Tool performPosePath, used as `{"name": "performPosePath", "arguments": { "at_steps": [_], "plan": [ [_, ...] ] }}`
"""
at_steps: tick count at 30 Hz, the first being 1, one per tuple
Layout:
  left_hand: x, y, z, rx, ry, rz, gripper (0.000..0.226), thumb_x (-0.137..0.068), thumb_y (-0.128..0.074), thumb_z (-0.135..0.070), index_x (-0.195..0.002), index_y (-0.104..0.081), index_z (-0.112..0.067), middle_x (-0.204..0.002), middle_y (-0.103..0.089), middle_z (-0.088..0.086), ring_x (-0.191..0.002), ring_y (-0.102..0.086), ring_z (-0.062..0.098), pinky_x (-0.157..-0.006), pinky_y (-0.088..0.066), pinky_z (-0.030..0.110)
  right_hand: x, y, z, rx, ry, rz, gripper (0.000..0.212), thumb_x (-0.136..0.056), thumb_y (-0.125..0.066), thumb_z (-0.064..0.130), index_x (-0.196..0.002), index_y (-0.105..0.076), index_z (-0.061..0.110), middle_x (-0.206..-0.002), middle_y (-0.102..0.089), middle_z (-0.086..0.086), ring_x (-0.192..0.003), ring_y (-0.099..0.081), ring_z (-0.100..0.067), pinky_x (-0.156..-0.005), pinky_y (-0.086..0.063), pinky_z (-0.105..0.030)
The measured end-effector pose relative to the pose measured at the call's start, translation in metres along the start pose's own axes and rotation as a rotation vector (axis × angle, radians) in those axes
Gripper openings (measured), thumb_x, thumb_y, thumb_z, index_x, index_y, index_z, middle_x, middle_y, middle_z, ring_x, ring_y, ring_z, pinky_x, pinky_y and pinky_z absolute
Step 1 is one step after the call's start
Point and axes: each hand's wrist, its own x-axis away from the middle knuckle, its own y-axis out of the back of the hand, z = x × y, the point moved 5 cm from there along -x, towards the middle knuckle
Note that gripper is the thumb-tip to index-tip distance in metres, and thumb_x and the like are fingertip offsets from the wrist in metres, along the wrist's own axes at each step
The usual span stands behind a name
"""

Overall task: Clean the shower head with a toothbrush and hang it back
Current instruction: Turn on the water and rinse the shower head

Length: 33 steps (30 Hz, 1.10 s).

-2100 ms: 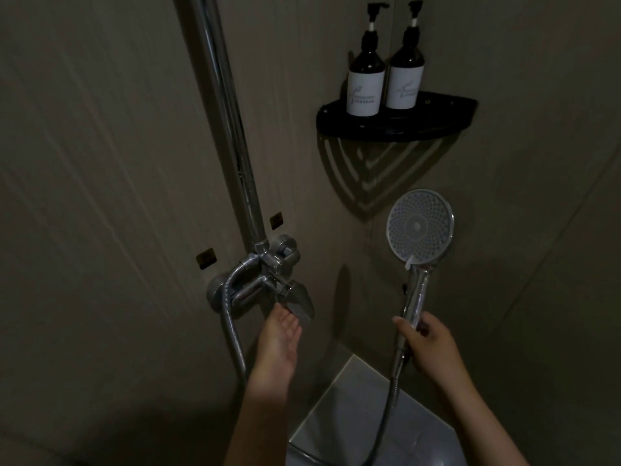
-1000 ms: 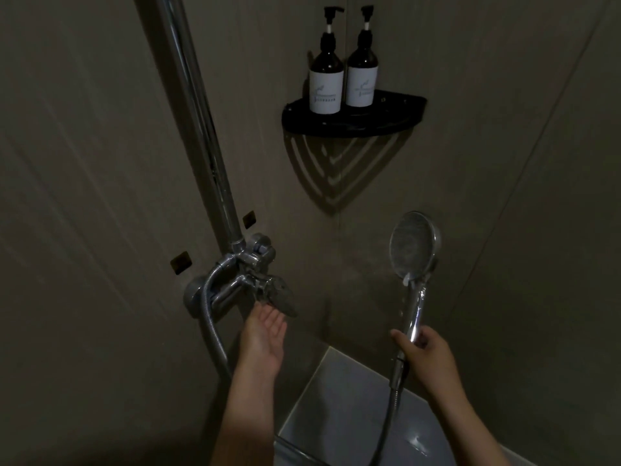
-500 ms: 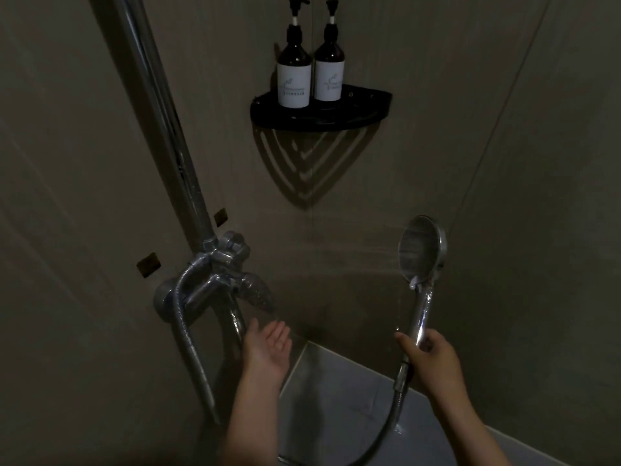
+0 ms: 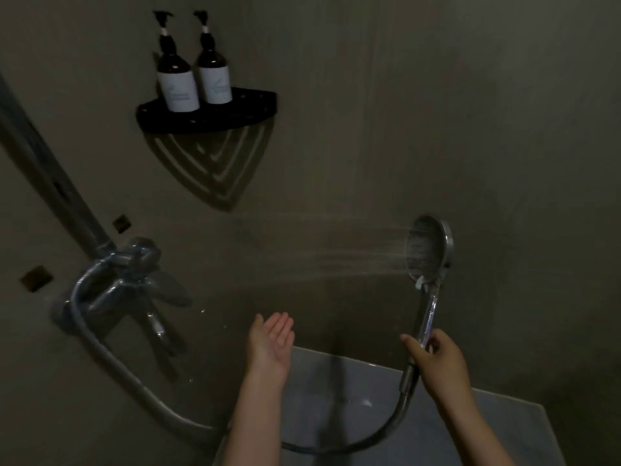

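Head camera: the right hand (image 4: 437, 361) grips the shower head (image 4: 428, 250) low on its upright handle, face turned left, spray (image 4: 336, 253) shooting sideways along the wall. The left hand (image 4: 270, 341) hangs palm-up, fingers relaxed and empty, below the jets, between the mixer valve (image 4: 124, 280) and the handle. The riser rail (image 4: 40, 163) stands far left and the hose (image 4: 386, 428) loops beneath. No toothbrush shows.

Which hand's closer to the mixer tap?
Left. The left hand is open just right of the mixer tap, not touching; the right hand grips the shower head handle farther right.
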Motion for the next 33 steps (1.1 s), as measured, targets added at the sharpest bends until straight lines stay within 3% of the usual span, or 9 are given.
{"name": "performPosePath", "arguments": {
  "at_steps": [9, 17, 20, 24, 30, 33],
  "plan": [
    [0.091, -0.059, 0.123, -0.058, 0.1, 0.151, 0.052, -0.103, -0.025, -0.033, -0.139, -0.038, 0.003, -0.144, -0.043, 0.02, -0.135, -0.04, 0.029, -0.112, -0.028, 0.036, 0.046, 0.162, -0.051, 0.025, -0.024, -0.162, 0.026, -0.08, -0.074, 0.013, -0.067, -0.054, 0.004, -0.058, -0.053, -0.004, -0.054, -0.046, -0.013, -0.054, -0.036, -0.03],
    [0.174, -0.061, 0.199, -0.096, 0.171, 0.208, 0.05, -0.103, -0.027, -0.031, -0.137, -0.04, 0.004, -0.141, -0.046, 0.021, -0.132, -0.043, 0.031, -0.11, -0.032, 0.037, 0.098, 0.281, -0.099, 0.121, -0.127, -0.286, 0.025, -0.08, -0.073, 0.015, -0.067, -0.052, 0.011, -0.064, -0.056, -0.003, -0.057, -0.049, -0.014, -0.052, -0.034, -0.028],
    [0.191, -0.059, 0.209, -0.131, 0.186, 0.215, 0.049, -0.103, -0.029, -0.03, -0.136, -0.041, 0.005, -0.141, -0.046, 0.022, -0.132, -0.044, 0.031, -0.109, -0.033, 0.037, 0.118, 0.311, -0.113, 0.126, -0.174, -0.359, 0.031, -0.078, -0.074, 0.013, -0.062, -0.047, 0.014, -0.058, -0.051, -0.002, -0.052, -0.045, -0.014, -0.051, -0.033, -0.027],
    [0.198, -0.058, 0.213, -0.178, 0.189, 0.237, 0.049, -0.102, -0.029, -0.029, -0.137, -0.041, 0.004, -0.141, -0.046, 0.021, -0.132, -0.044, 0.031, -0.108, -0.033, 0.036, 0.139, 0.341, -0.128, 0.118, -0.252, -0.429, 0.016, -0.079, -0.074, 0.015, -0.078, -0.059, 0.01, -0.073, -0.063, -0.009, -0.063, -0.054, -0.02, -0.054, -0.036, -0.029],
    [0.205, -0.076, 0.226, -0.248, 0.223, 0.304, 0.048, -0.102, -0.028, -0.027, -0.137, -0.04, 0.003, -0.142, -0.045, 0.021, -0.133, -0.042, 0.031, -0.111, -0.031, 0.036, 0.168, 0.368, -0.13, 0.109, -0.306, -0.561, 0.016, -0.077, -0.075, 0.016, -0.078, -0.06, 0.009, -0.071, -0.064, -0.008, -0.07, -0.058, -0.027, -0.064, -0.043, -0.035],
    [0.212, -0.091, 0.237, -0.274, 0.256, 0.341, 0.048, -0.102, -0.028, -0.027, -0.138, -0.039, 0.004, -0.143, -0.044, 0.022, -0.134, -0.042, 0.031, -0.112, -0.03, 0.037, 0.18, 0.378, -0.128, 0.103, -0.316, -0.606, 0.022, -0.077, -0.076, 0.019, -0.072, -0.054, 0.017, -0.067, -0.059, 0.001, -0.063, -0.054, -0.018, -0.055, -0.038, -0.03]
  ]
}}
